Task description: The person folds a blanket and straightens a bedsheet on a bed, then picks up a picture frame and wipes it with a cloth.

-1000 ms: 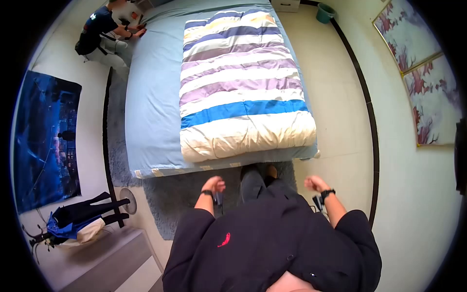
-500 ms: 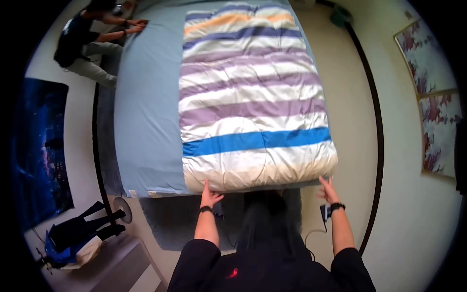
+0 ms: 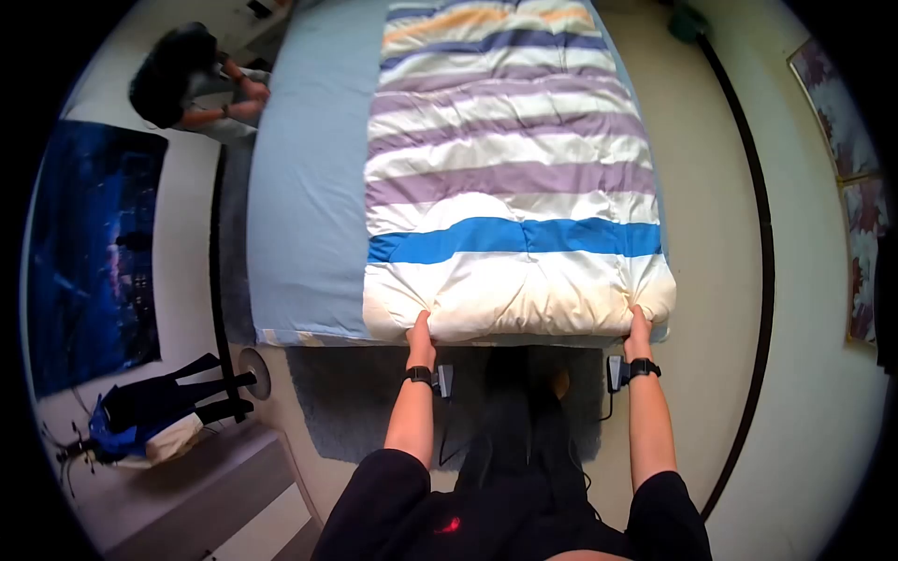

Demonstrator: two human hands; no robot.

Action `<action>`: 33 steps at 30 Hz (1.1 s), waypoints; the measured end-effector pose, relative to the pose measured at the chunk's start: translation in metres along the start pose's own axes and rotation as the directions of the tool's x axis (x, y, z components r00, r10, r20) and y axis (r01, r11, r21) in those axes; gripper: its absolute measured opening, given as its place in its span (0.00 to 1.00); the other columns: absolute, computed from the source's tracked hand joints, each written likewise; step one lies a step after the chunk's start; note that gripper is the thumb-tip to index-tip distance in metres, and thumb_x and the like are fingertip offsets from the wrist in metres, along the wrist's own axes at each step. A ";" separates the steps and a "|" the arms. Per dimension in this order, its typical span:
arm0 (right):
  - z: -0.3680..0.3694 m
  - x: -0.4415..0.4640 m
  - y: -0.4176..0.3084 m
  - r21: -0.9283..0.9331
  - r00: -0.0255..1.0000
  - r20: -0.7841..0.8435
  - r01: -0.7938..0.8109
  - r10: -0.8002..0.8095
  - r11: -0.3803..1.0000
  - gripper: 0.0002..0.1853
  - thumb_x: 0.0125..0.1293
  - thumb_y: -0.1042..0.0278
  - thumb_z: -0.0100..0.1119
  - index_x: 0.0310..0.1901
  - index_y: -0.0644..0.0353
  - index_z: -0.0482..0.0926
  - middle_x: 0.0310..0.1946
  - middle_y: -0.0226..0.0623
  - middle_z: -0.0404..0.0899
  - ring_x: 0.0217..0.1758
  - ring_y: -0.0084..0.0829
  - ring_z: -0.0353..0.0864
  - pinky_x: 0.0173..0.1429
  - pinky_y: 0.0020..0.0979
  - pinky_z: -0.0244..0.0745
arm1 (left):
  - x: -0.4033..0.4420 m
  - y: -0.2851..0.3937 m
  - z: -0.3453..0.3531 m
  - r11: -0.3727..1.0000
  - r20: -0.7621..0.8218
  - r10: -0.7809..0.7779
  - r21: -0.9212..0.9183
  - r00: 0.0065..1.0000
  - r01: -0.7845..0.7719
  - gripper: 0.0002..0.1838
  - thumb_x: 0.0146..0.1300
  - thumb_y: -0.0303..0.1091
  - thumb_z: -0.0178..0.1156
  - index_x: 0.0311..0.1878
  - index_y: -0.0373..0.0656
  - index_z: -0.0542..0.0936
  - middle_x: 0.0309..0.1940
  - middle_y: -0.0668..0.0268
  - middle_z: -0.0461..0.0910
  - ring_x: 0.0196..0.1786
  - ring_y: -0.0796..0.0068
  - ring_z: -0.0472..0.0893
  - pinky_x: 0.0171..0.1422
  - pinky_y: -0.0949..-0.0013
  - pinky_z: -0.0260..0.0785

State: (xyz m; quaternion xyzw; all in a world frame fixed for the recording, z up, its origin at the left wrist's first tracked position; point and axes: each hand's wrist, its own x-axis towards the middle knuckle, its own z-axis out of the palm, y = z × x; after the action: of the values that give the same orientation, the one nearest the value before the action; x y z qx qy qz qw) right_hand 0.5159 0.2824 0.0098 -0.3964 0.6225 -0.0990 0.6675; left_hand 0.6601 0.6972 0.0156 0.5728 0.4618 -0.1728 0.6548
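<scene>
For a folded quilt (image 3: 514, 182) this wide, best bet is matching grips near both ends of the edge, kept level so it doesn't bunch. It's lying on the bed (image 3: 304, 196), and the left hand (image 3: 421, 340) and right hand (image 3: 638, 333) look clamped on its near edge, creases fanning out from each; lower fingers are hidden, so can't tell how tight. Half a second ago: fingers spread, no grip yet

A single head-worn camera looks forward and down at the striped quilt (image 3: 512, 184) from near its closer end.
</scene>
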 end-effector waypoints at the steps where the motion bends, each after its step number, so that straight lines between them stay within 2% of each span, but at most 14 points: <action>1: -0.005 -0.013 -0.015 0.019 1.000 0.025 0.015 -0.015 1.000 0.24 0.55 0.62 0.56 0.53 0.65 0.68 0.45 0.39 0.74 0.45 0.34 0.76 0.43 0.33 0.74 | -0.014 0.006 0.000 0.999 0.008 0.030 -0.014 1.000 -0.030 0.25 0.49 0.37 0.60 0.49 0.31 0.71 0.41 0.61 0.76 0.40 0.70 0.77 0.38 0.67 0.69; 4: -0.034 -0.058 -0.043 0.122 0.951 0.135 0.262 -0.278 0.957 0.20 0.56 0.64 0.54 0.49 0.65 0.70 0.42 0.37 0.75 0.44 0.31 0.76 0.44 0.31 0.73 | -0.052 0.013 -0.005 0.953 0.029 0.292 -0.087 0.956 -0.289 0.25 0.49 0.38 0.60 0.48 0.30 0.73 0.42 0.62 0.76 0.37 0.72 0.76 0.37 0.71 0.68; 8: -0.083 -0.062 -0.041 0.214 0.884 0.361 0.233 -0.298 0.949 0.20 0.55 0.67 0.53 0.50 0.65 0.69 0.42 0.36 0.75 0.44 0.29 0.75 0.46 0.29 0.71 | -0.066 0.003 -0.044 0.940 0.218 0.336 -0.139 0.916 -0.311 0.22 0.53 0.37 0.59 0.47 0.29 0.74 0.44 0.62 0.76 0.45 0.73 0.75 0.48 0.71 0.66; 11: -0.084 -0.063 -0.047 0.298 0.905 0.305 0.206 -0.297 0.932 0.21 0.56 0.67 0.53 0.51 0.66 0.69 0.43 0.37 0.75 0.45 0.29 0.75 0.49 0.29 0.71 | -0.070 -0.006 -0.057 0.938 0.231 0.347 -0.087 0.909 -0.336 0.23 0.56 0.38 0.57 0.50 0.28 0.72 0.47 0.59 0.75 0.47 0.71 0.74 0.52 0.71 0.66; 13: -0.099 -0.066 -0.037 0.316 0.915 0.269 0.212 -0.301 0.925 0.22 0.56 0.68 0.53 0.52 0.67 0.68 0.45 0.39 0.75 0.46 0.30 0.75 0.51 0.29 0.70 | -0.083 -0.036 -0.077 0.973 0.290 0.229 -0.047 0.929 -0.225 0.23 0.57 0.39 0.55 0.50 0.30 0.72 0.47 0.58 0.75 0.48 0.71 0.74 0.53 0.70 0.66; 16: -0.151 -0.049 0.002 0.230 0.971 0.167 0.128 -0.169 0.965 0.29 0.54 0.71 0.51 0.59 0.66 0.60 0.54 0.43 0.68 0.53 0.35 0.71 0.53 0.33 0.69 | -0.117 -0.117 -0.091 0.996 0.201 0.034 -0.083 0.979 -0.018 0.22 0.57 0.43 0.53 0.49 0.36 0.74 0.45 0.61 0.76 0.48 0.70 0.75 0.53 0.69 0.67; 19: -0.242 -0.115 0.062 0.111 0.998 0.052 -0.047 0.042 0.993 0.29 0.54 0.66 0.52 0.59 0.64 0.62 0.51 0.42 0.70 0.51 0.39 0.72 0.48 0.38 0.73 | -0.192 -0.181 -0.149 0.916 0.319 0.054 0.362 0.946 -0.174 0.16 0.57 0.42 0.52 0.44 0.43 0.76 0.38 0.64 0.76 0.44 0.72 0.75 0.51 0.69 0.67; 20: -0.252 -0.102 0.076 0.157 0.981 0.119 -0.170 0.152 0.973 0.28 0.54 0.64 0.52 0.58 0.64 0.63 0.50 0.42 0.70 0.50 0.40 0.73 0.46 0.39 0.73 | -0.179 -0.196 -0.149 0.940 0.376 0.121 0.252 0.919 -0.228 0.16 0.57 0.43 0.53 0.43 0.44 0.76 0.38 0.66 0.76 0.43 0.73 0.75 0.49 0.70 0.67; 23: -0.252 -0.067 0.080 0.243 0.924 0.281 -0.329 0.259 0.913 0.27 0.55 0.60 0.51 0.56 0.63 0.65 0.48 0.42 0.71 0.49 0.40 0.74 0.45 0.40 0.74 | -0.176 -0.185 -0.121 0.985 0.300 0.150 0.039 0.942 -0.169 0.15 0.55 0.44 0.54 0.42 0.45 0.75 0.37 0.68 0.76 0.40 0.74 0.75 0.44 0.70 0.68; 25: -0.222 -0.089 0.043 0.032 0.972 0.189 -0.151 0.142 0.988 0.27 0.55 0.60 0.51 0.56 0.65 0.65 0.48 0.43 0.72 0.48 0.39 0.74 0.45 0.39 0.75 | -0.152 -0.178 -0.135 0.993 0.271 0.087 0.049 0.959 -0.104 0.16 0.54 0.43 0.55 0.42 0.44 0.75 0.36 0.67 0.76 0.38 0.73 0.76 0.41 0.70 0.70; 27: -0.215 -0.066 0.032 0.018 0.967 0.191 -0.172 0.166 0.985 0.27 0.55 0.60 0.52 0.55 0.66 0.65 0.48 0.43 0.72 0.48 0.39 0.74 0.45 0.38 0.75 | -0.143 -0.144 -0.121 0.995 0.182 -0.038 0.095 0.982 0.021 0.17 0.53 0.41 0.56 0.44 0.43 0.76 0.36 0.66 0.77 0.37 0.72 0.77 0.40 0.69 0.71; 29: -0.202 -0.039 0.022 0.064 0.967 0.211 -0.163 0.146 0.985 0.26 0.56 0.61 0.52 0.54 0.67 0.66 0.48 0.43 0.72 0.49 0.38 0.75 0.46 0.37 0.75 | -0.132 -0.112 -0.098 0.993 0.128 0.114 0.026 0.985 -0.118 0.17 0.53 0.39 0.55 0.44 0.40 0.76 0.37 0.64 0.77 0.40 0.70 0.78 0.40 0.66 0.72; 30: -0.185 -0.026 0.002 0.073 0.961 0.257 -0.125 0.102 0.990 0.25 0.57 0.61 0.52 0.54 0.67 0.66 0.48 0.43 0.73 0.48 0.38 0.75 0.47 0.36 0.75 | -0.137 -0.077 -0.069 0.997 0.078 0.069 -0.047 0.995 -0.066 0.18 0.53 0.37 0.55 0.45 0.38 0.76 0.37 0.63 0.78 0.41 0.68 0.78 0.41 0.64 0.73; 33: -0.081 0.021 -0.088 0.085 0.947 0.315 0.038 -0.064 0.996 0.21 0.60 0.61 0.52 0.52 0.65 0.68 0.46 0.41 0.74 0.47 0.35 0.76 0.51 0.36 0.73 | -0.061 0.013 0.008 0.922 0.146 0.327 0.169 0.934 -0.349 0.15 0.56 0.36 0.54 0.39 0.32 0.78 0.30 0.63 0.78 0.33 0.74 0.77 0.37 0.71 0.68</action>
State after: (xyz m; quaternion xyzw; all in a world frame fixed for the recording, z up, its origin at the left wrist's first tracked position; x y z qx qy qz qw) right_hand 0.4784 0.1773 0.0589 -0.3968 0.4922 -0.0754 0.7711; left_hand 0.6416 0.6749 0.0714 0.6934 0.2986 -0.1338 0.6419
